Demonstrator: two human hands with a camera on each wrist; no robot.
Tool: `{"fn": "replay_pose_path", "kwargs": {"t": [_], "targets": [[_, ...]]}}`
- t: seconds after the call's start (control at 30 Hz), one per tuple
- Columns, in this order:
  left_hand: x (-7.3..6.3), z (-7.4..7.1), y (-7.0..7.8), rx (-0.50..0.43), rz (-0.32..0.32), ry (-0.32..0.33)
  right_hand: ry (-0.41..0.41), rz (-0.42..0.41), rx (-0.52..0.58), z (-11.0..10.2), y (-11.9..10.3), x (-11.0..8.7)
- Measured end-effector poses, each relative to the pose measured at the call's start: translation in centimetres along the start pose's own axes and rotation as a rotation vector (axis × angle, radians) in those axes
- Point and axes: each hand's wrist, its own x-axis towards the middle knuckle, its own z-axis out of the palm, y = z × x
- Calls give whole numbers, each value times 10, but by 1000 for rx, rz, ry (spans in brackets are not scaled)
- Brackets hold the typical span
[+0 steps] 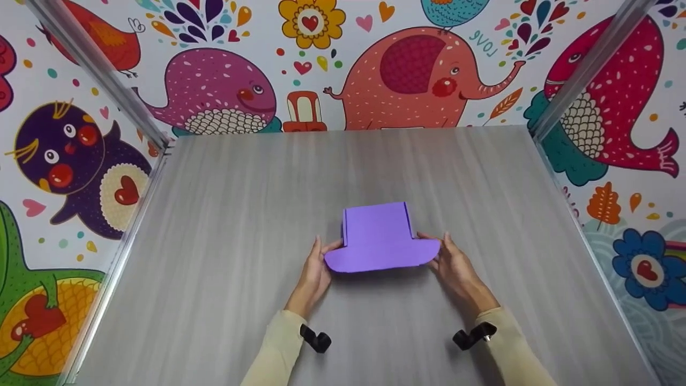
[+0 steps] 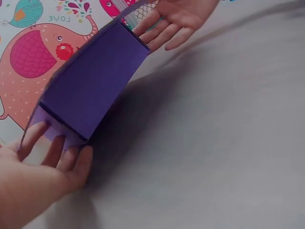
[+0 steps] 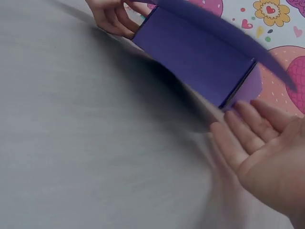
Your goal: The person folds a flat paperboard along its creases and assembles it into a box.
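A purple cardboard box with a wide, round-cornered flap is held between my two hands over the table, the flap towards me. My left hand grips its left end; in the left wrist view the fingers bend against a small side flap. At the other end, my right hand has its palm turned up and fingers extended, with the fingertips right at the box's edge. Both wrist views show the box's dark purple underside and a shadow beneath it.
The grey wood-grain table is bordered by metal rails at the sides. Behind it stands a wall printed with cartoon animals, such as an orange elephant. A black wrist mount sits on each sleeve.
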Motion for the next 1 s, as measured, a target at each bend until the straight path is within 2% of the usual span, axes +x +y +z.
{"fn": "replay_pose_path", "kwargs": {"t": [0.1, 0.17, 0.23, 0.33, 0.4, 0.47, 0.57, 0.63, 0.8, 0.87, 0.93, 1.0], "targets": [[0, 2, 6, -69, 4, -14, -2, -47, 79, 4, 1, -2], [0, 4, 11, -103, 14, -46, 50, -77, 62, 9, 1, -3], [0, 5, 16, -140, 20, -74, 145, -97, -42, 15, 3, -4], [0, 6, 21, -175, 32, -116, 283, -119, -293, 25, 3, -3], [0, 7, 23, -174, 42, -143, 348, -135, -421, 32, 3, -2], [0, 9, 24, -147, 56, -177, 390, -175, -480, 38, 2, 0], [0, 14, 24, -18, 87, -225, 449, -251, -490, 46, 0, 4], [0, 19, 25, 104, 125, -211, 496, -288, -525, 50, -2, 5], [-4, 36, 24, 592, 309, -37, 626, -325, -600, 59, -7, 9], [-6, 42, 23, 742, 369, 18, 666, -326, -609, 63, -9, 10], [-6, 45, 23, 797, 399, 32, 683, -314, -613, 66, -10, 11], [-5, 46, 23, 797, 413, 68, 680, -294, -615, 68, -10, 13]]}}
